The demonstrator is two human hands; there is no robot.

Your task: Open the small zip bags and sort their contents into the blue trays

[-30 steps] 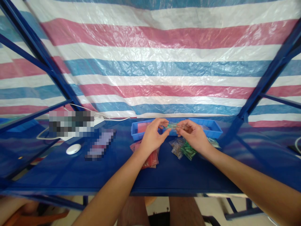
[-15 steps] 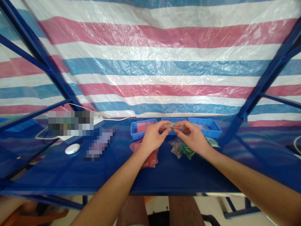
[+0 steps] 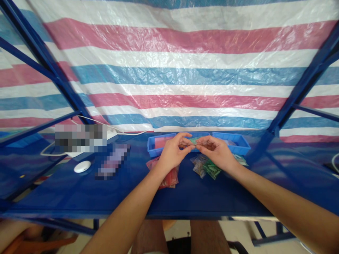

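Observation:
My left hand (image 3: 174,150) and my right hand (image 3: 215,150) meet above the table, fingertips pinched. Between them is a thin small piece (image 3: 193,144), too small to name. Behind the fingertips, some green (image 3: 195,140) shows at the middle blue bin (image 3: 203,134), mostly hidden by my hands. Under my left wrist lie red plastic packets (image 3: 169,179). Below my right hand are clear packets with brownish contents (image 3: 199,165) and green packets (image 3: 212,170). Whitish-green packets (image 3: 240,159) stick out beside my right wrist.
A left blue bin (image 3: 151,150) holds something red, and a right blue bin (image 3: 244,144) holds clear packets. On the left of the blue table (image 3: 127,197) are a white rounded case (image 3: 82,166), a blurred-out flat object (image 3: 113,161) and white cables (image 3: 132,133). Blue frame posts (image 3: 288,95) flank the table.
My fingertips have shifted slightly around the small piece, and my left index finger is raised a little. More green shows behind them. The packets and bins stay in place.

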